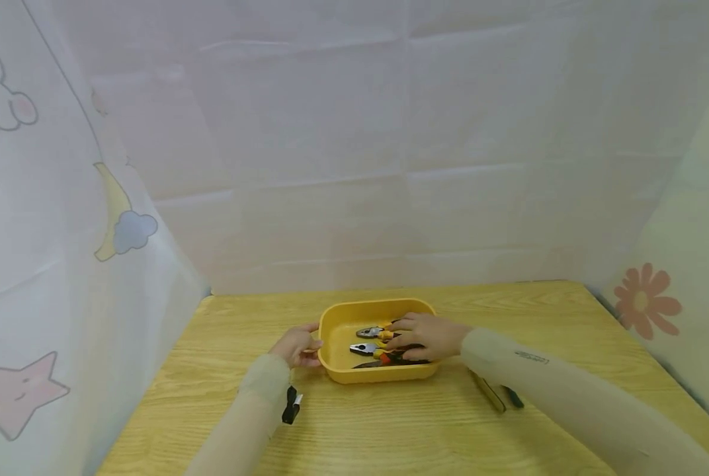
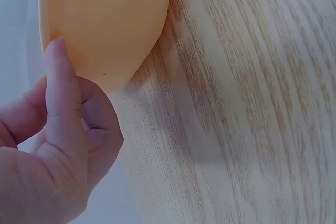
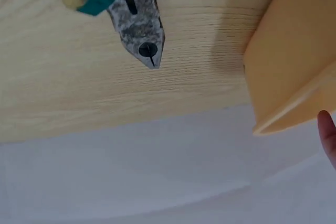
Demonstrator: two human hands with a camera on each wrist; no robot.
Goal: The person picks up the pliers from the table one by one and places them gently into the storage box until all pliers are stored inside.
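Observation:
A yellow plastic tray [image 1: 378, 375] stands on the table with several pliers inside. Its left rim is pinched between the thumb and fingers of my left hand [image 1: 297, 345], and the left wrist view shows the thumb [image 2: 63, 87] on the tray wall. My right hand [image 1: 432, 336] lies over the tray's right end, fingers stretched across the handles of two pliers with yellow handles, the upper pliers [image 1: 369, 332] and the middle pliers [image 1: 363, 348]. Nearest me in the tray is a red-and-black-handled tool [image 1: 385, 359], partly covered. Whether the right fingertips hold anything is hidden.
Outside the tray, pliers with green-and-yellow handles [image 3: 139, 27] lie on the wooden table, partly under my right sleeve in the head view. A small black item with a white tag [image 1: 291, 405] is beside my left wrist. Pale cloth [image 1: 390, 165] hangs behind the table.

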